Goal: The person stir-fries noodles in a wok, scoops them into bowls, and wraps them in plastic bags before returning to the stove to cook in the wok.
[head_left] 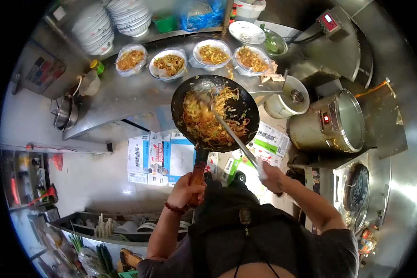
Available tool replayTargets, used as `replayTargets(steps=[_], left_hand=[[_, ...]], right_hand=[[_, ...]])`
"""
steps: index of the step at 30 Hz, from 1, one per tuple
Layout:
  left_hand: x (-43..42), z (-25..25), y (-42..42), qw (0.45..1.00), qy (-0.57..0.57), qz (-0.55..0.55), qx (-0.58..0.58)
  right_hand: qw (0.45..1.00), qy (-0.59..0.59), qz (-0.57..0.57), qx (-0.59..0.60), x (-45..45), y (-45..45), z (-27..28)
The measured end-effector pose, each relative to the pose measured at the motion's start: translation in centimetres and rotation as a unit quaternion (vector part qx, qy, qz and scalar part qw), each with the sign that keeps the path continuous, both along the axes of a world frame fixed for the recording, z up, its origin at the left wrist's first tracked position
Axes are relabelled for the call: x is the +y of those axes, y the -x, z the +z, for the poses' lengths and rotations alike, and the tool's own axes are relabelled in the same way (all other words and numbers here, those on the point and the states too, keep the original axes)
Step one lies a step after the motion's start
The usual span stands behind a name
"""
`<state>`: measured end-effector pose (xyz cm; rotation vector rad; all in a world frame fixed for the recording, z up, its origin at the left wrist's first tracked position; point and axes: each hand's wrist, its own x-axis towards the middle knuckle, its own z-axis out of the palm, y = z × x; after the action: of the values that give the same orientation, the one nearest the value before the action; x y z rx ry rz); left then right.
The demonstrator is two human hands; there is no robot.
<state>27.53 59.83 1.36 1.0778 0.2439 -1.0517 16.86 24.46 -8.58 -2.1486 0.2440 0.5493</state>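
Note:
My left hand (pixel 187 190) is wrapped round the wooden handle (pixel 198 178) of a black wok (pixel 245 104), which is held up near the counter's edge. Fried noodles (pixel 217 125) with pale shreds lie in the wok. My right hand (pixel 271 177) grips a long-handled metal ladle (pixel 236 139). Its head is in the noodles, smeared by motion and partly hidden by them. Just beyond the wok, several plastic-lined bowls of noodles stand in a row, among them one bowl (pixel 198 65) close to the wok's far rim.
Stacked bowls (pixel 93 30) stand on the shelf at the back left. An empty white dish (pixel 247 33) sits behind the row. To the right are a white bucket (pixel 274 107) and a large metal pot (pixel 310 127). Flattened cartons (pixel 146 157) cover part of the floor.

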Motion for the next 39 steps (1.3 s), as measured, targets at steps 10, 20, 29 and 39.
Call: replayTargets(steps=[10,20,29,39], left_hand=[[1.2,0.1,0.5,0.995,-0.071,-0.041,-0.057],[2.7,0.8,-0.5,0.996,-0.063,-0.035,-0.046],[3.5,1.4,0.3,0.999,0.01,0.032,0.031],[3.0,0.4,-0.1,0.996,0.041,0.064,0.04]], right_hand=[[0.906,-0.301,-0.103,0.279,5.5,0.8,10.1],[0.657,-0.63,-0.197,0.364,4.7,-0.4,16.0],[0.662,-0.605,-0.237,0.374,4.4,-2.6,19.3],[0.536,-0.774,-0.19,0.28,1.9,-6.3,24.7]])
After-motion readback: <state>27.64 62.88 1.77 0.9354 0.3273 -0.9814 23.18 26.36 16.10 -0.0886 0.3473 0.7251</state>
